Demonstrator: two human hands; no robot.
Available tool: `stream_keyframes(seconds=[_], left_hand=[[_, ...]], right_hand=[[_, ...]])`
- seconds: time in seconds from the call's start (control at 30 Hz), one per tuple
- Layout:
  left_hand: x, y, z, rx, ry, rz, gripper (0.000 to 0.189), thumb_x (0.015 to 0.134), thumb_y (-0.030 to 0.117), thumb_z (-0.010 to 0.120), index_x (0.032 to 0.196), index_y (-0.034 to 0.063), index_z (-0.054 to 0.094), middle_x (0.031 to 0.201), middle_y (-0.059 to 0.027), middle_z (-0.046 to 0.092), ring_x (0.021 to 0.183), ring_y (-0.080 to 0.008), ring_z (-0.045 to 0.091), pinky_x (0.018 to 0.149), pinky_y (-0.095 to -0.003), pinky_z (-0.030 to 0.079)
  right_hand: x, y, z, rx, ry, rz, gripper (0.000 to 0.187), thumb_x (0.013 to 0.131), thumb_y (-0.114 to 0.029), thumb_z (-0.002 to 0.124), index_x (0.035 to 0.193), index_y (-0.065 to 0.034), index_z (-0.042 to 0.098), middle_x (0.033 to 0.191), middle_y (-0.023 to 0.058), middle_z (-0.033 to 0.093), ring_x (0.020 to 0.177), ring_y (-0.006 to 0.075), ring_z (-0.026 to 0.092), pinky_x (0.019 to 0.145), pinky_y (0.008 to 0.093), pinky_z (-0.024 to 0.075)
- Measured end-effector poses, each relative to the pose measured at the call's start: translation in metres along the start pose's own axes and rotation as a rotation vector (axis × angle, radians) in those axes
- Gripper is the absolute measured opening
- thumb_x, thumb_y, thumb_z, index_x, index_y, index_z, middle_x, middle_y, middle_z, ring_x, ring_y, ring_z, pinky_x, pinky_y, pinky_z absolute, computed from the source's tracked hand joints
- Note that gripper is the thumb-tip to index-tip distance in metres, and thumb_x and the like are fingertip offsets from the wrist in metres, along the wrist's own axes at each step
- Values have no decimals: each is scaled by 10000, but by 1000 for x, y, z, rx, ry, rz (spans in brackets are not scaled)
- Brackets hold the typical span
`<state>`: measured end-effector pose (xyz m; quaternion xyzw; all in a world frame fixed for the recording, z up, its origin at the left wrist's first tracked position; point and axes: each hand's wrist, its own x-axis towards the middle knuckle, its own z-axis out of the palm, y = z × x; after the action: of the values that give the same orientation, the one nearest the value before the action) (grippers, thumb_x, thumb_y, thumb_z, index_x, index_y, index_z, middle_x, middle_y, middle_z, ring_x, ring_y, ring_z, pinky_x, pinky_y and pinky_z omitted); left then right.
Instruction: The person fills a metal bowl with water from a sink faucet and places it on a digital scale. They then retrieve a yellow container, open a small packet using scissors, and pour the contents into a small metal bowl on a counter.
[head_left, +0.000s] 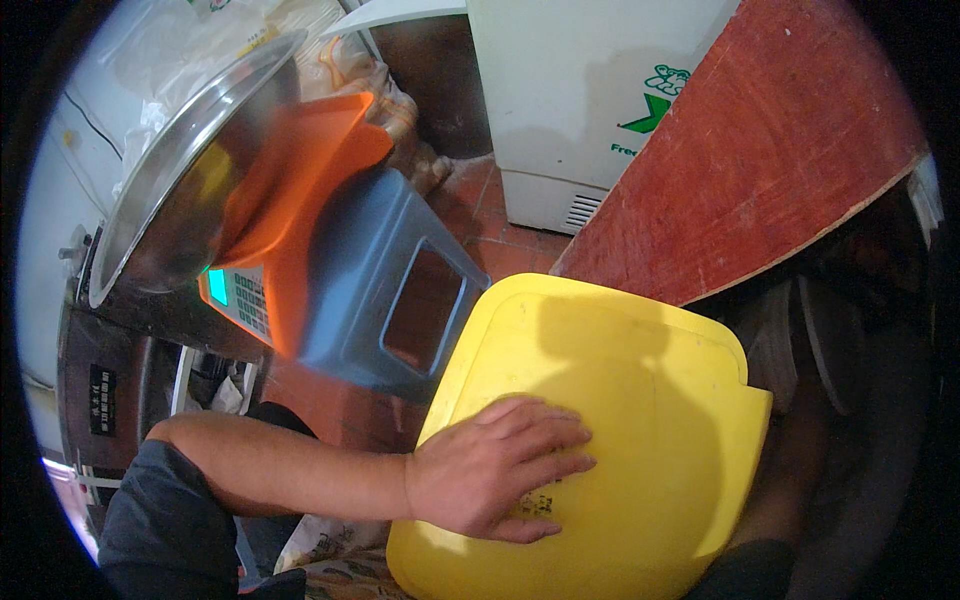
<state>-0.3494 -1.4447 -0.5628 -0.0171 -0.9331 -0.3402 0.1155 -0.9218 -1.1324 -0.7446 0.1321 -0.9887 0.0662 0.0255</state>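
My left hand (499, 472) lies palm down on a yellow plastic lid (637, 420), its fingers a little apart and its thumb towards the lower edge. It grips nothing that I can see. Dark printed marks show on the lid beside the fingers. My right hand is out of view. A blue-grey plastic stool (360, 300) stands beyond the lid to the left. On it is an orange digital scale (289, 270) with a lit display and a keypad, and a wide metal bowl (191, 172) rests tilted in the picture on top of the scale.
A white freezer-like cabinet (547, 105) stands at the back on red floor tiles (495, 195). A red wooden board (765, 157) spans the upper right. Filled plastic bags (375, 90) sit behind the scale. A dark machine (105, 375) is at the left, and a patterned sack (337, 562) lies below my forearm.
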Motion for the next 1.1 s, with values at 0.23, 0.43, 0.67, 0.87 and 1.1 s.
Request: stream_keyframes(seconds=[0.23, 0.43, 0.67, 0.87, 1.1], left_hand=[[0, -1, 1, -1, 33, 20, 577, 765, 398, 718, 1183, 24, 582, 1228, -178, 544, 1179, -351, 517, 995, -477, 402], [2, 1, -1, 19, 12, 15, 575, 763, 377, 708, 1186, 16, 562, 1209, -177, 532, 1187, -335, 488, 1034, -452, 373], [5, -1, -2, 14, -6, 14, 571, 748, 395, 725, 1165, 26, 593, 1226, -178, 548, 1181, -349, 512, 987, -479, 408], [2, -2, 0, 3, 7, 14, 563, 751, 382, 732, 1165, 28, 591, 1230, -174, 549, 1180, -348, 516, 987, -477, 408], [1, -2, -1, -2, 17, 14, 559, 761, 372, 722, 1180, 32, 577, 1233, -165, 544, 1186, -340, 510, 1002, -468, 397]], right_hand=[[-2, -1, -2, -7, 1, -2, 352, 949, -261, 529, 1224, -47, 577, 1178, 158, 615, 1060, 307, 596, 921, 438, 467], [-3, -2, -4, -13, 4, -6, 353, 950, -261, 526, 1226, -46, 576, 1175, 162, 614, 1053, 312, 598, 914, 441, 471], [4, 1, -1, -18, 4, -6, 355, 952, -260, 523, 1230, -45, 576, 1171, 166, 614, 1046, 317, 601, 906, 445, 476], [5, -1, 0, -35, 1, -14, 357, 953, -260, 520, 1232, -44, 575, 1168, 170, 613, 1039, 322, 603, 900, 448, 481], [1, 4, -1, -42, 6, -1, 359, 954, -259, 517, 1236, -44, 574, 1165, 175, 613, 1032, 327, 605, 892, 452, 486]])
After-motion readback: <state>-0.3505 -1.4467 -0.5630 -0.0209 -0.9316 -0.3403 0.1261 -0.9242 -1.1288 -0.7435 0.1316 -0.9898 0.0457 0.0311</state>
